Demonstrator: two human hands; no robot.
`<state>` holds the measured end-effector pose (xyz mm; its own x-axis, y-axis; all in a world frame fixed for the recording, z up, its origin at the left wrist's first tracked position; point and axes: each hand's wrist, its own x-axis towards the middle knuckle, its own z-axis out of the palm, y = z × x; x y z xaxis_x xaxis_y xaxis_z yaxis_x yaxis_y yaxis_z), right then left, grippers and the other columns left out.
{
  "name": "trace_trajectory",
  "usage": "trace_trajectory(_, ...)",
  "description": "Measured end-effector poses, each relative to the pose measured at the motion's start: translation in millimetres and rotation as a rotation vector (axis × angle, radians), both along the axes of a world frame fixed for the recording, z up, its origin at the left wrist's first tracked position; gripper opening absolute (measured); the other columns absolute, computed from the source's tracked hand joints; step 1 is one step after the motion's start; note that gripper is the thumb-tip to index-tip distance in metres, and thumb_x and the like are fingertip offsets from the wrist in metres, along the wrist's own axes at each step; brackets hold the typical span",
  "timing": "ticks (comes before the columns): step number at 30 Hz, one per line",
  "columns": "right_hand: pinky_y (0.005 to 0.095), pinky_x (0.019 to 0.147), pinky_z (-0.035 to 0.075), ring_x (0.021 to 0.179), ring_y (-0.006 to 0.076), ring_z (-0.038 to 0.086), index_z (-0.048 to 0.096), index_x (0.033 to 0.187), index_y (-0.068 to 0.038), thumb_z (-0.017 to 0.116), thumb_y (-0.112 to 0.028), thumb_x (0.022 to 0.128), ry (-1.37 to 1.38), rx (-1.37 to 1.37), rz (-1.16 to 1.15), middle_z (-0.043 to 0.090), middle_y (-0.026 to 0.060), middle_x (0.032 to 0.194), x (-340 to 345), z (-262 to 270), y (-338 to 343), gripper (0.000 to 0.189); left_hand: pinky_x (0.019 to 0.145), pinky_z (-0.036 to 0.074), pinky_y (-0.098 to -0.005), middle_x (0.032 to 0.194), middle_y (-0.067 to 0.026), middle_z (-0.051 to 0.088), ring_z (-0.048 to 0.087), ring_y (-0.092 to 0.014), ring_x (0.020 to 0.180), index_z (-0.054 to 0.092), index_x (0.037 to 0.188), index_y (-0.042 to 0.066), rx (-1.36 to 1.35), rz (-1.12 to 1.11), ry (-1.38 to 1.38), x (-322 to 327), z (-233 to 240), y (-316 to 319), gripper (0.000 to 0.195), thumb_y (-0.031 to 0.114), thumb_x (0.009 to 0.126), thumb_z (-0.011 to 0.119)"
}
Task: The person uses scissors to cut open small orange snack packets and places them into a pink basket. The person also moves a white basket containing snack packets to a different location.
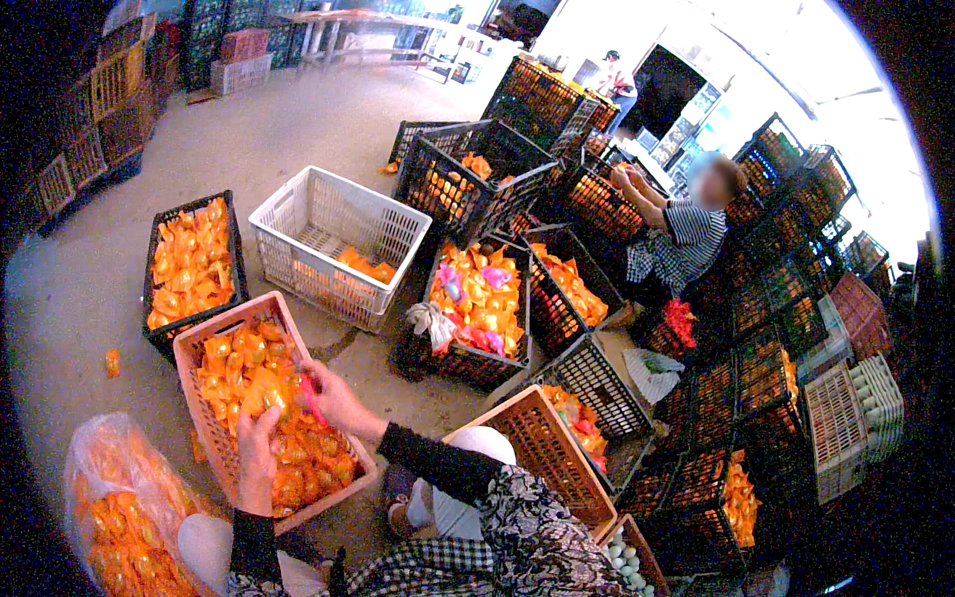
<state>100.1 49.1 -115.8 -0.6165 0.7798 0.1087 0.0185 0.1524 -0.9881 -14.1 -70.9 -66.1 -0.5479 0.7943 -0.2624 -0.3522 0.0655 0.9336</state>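
Observation:
A pink plastic crate (280, 298) full of orange-wrapped round items (298, 448) stands before me. My left hand (257, 451) is over its near side, thumb and fingers around an orange-wrapped item (265, 392). Above the crate's right side, my right hand (336, 399) holds a small pink-red item (310, 399), too blurred to name further. Left of my knees is a clear plastic bag (112, 455) of orange-wrapped items. A black crate (239, 261) of the same items touches the pink crate's far end. Beyond on the right, a white plastic crate (421, 242) holds a few.
Black crates (477, 194) of orange packets stand ahead and stacked at right. Another person (694, 231) sits among them; a further person (618, 82) stands farther back. An orange crate (552, 463) is beside my right knee, near a crate of pale eggs (625, 563). One packet (112, 363) lies on the floor.

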Motion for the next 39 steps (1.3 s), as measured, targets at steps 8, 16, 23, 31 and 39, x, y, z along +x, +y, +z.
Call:
trace_trajectory(8,0.0282,0.034,0.032,0.04,0.0121,0.043,0.051,0.076,-0.007,0.057,-0.014,0.083,-0.135,-0.297,-0.243,0.048,0.0004,0.055,49,-39,160,0.012,0.038,0.029,-0.0155,0.087,0.004,0.056,0.044,-0.002,0.055,0.051,0.111,0.01,-0.016,0.038,-0.096,-5,-3,-2,0.037,0.01,0.076,0.063)
trace_trajectory(16,0.0278,0.033,0.035,0.042,0.0143,0.046,0.055,0.084,-0.004,0.062,-0.024,0.083,-0.125,-0.391,-0.305,0.052,0.0045,0.06,72,-97,230,0.021,0.037,0.028,-0.0154,0.086,0.0029,0.057,0.043,-0.002,0.053,0.05,0.112,0.009,0.003,0.047,-0.228,-1,3,2,0.036,0.008,0.078,0.062)
trace_trajectory(23,0.029,0.034,0.035,0.038,0.0151,0.045,0.056,0.078,-0.002,0.065,-0.028,0.08,-0.043,-0.401,-0.339,0.053,0.006,0.056,68,-96,219,0.027,0.037,0.029,-0.0155,0.085,0.0026,0.056,0.044,-0.002,0.053,0.05,0.109,0.009,0.009,0.063,-0.225,-3,-19,4,0.033,0.007,0.079,0.061)
trace_trajectory(31,0.0411,0.077,0.046,0.091,0.0336,0.06,0.057,0.091,0.004,0.057,-0.035,0.081,-0.429,0.134,-0.715,0.063,0.0225,0.089,64,-75,225,0.04,0.038,0.029,-0.016,0.088,0.0034,0.055,0.046,-0.003,0.06,0.047,0.114,0.012,0.01,0.066,-0.26,-9,-26,6,0.037,0.008,0.079,0.06)
trace_trajectory(39,0.0483,0.073,0.046,0.087,0.0422,0.059,0.053,0.099,-0.003,0.051,-0.031,0.084,-0.733,0.222,-0.98,0.061,0.0262,0.089,80,-56,255,0.032,0.04,0.032,-0.0158,0.092,0.0049,0.054,0.046,-0.003,0.063,0.046,0.117,0.015,0.003,0.075,-0.296,-8,-6,9,0.042,0.008,0.077,0.06)
